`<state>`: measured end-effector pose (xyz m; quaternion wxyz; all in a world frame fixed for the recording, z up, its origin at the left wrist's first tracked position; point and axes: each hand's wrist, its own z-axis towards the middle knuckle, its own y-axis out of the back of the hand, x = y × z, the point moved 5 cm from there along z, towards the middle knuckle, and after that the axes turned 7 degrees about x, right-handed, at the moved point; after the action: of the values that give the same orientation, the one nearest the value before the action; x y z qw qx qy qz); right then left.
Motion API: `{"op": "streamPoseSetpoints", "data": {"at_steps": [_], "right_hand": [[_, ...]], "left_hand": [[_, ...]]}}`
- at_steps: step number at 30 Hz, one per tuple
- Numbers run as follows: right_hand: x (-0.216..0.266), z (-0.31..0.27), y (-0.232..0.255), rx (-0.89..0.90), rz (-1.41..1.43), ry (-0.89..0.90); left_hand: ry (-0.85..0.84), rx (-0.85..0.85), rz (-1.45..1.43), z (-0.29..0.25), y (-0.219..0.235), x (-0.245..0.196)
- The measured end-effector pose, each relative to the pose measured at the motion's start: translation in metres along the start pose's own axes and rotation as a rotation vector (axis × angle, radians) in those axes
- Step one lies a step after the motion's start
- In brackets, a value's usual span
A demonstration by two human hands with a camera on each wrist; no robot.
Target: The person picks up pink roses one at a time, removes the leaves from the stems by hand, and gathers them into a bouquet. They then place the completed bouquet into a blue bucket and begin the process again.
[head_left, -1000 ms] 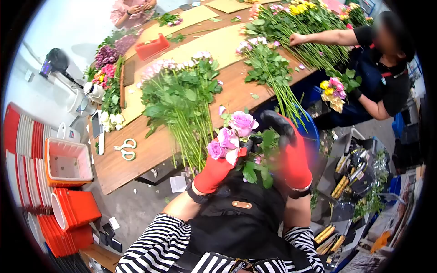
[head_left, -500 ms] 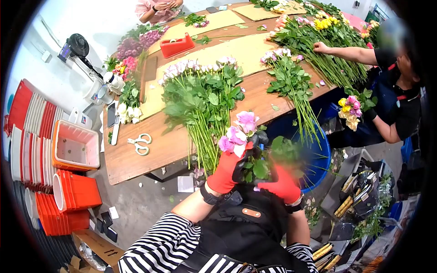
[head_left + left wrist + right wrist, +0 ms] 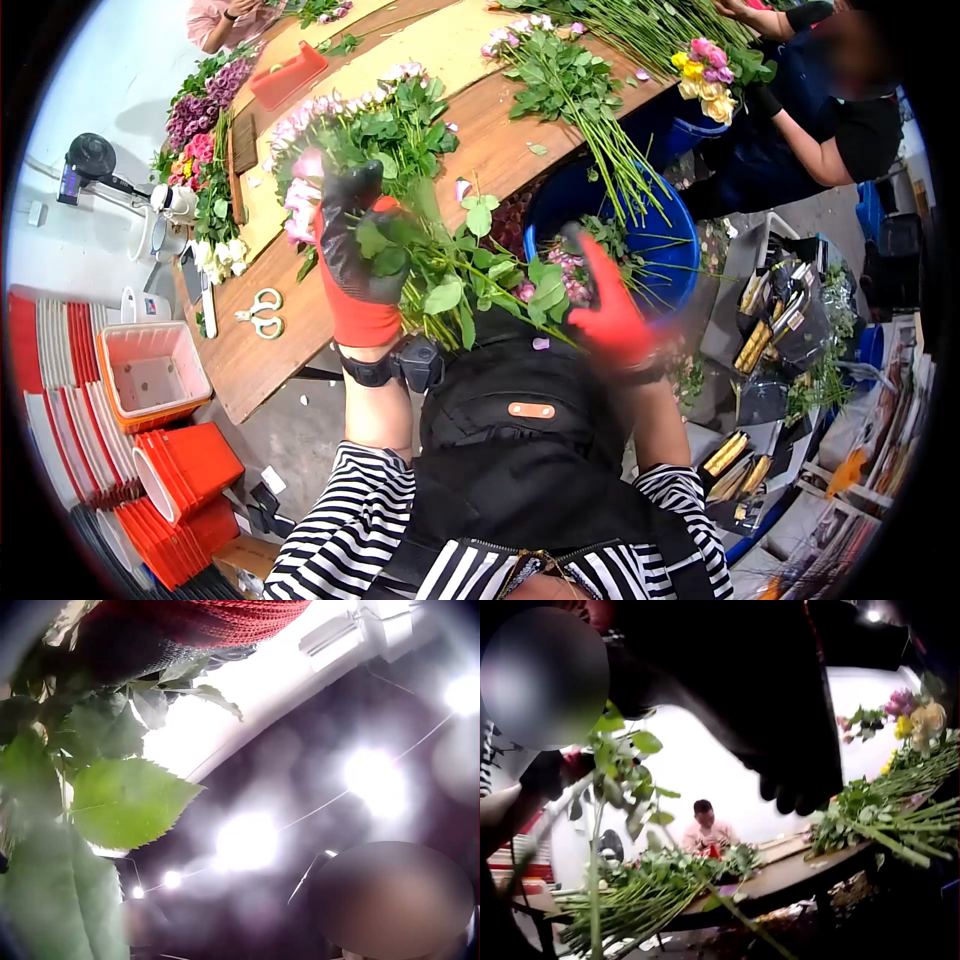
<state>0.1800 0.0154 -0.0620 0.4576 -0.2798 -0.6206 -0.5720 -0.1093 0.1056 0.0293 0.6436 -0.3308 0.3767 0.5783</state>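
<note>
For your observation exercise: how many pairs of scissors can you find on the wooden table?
1. The scissors lie on the wooden table near its left end, beside the phone. Others may be hidden under the flower piles.

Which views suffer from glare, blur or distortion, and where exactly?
Head view: strong fisheye bending with dark corners; the right hand is motion-blurred, the left hand sharper. Left wrist view: ceiling lights flare into soft blobs, and only the leaves are fairly sharp. Right wrist view: the glove is a dark silhouette against a bright wall.
</note>
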Motion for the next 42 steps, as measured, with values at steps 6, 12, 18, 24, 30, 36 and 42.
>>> {"op": "streamPoseSetpoints", "data": {"at_steps": [6,12,18,24,30,36,42], "right_hand": [[0.023,0.002,-0.054,0.160,-0.274,0.148],[-0.002,0.006,-0.059,0.250,0.145,-0.129],[0.008,0.008,-0.037,0.292,0.689,-0.307],[-0.009,0.010,0.026,-0.097,0.590,-0.421],[-0.032,0.076,0.098,-0.418,0.257,-0.121],[-0.089,0.153,0.130,-0.681,-0.454,-0.123],[-0.126,0.166,0.111,-0.549,-0.763,-0.376]], "left_hand": [[0.020,-0.028,0.153,0.013,0.012,-0.001],[0.057,-0.135,0.044,0.022,0.021,0.007],[-0.037,-0.019,0.179,0.040,0.041,0.016],[0.592,0.072,-0.930,0.029,0.045,0.101],[0.648,0.003,-0.963,-0.011,0.041,0.096],[0.628,-0.051,-0.910,-0.053,0.055,0.092],[0.773,-0.146,-0.901,-0.080,0.055,0.087]]}}
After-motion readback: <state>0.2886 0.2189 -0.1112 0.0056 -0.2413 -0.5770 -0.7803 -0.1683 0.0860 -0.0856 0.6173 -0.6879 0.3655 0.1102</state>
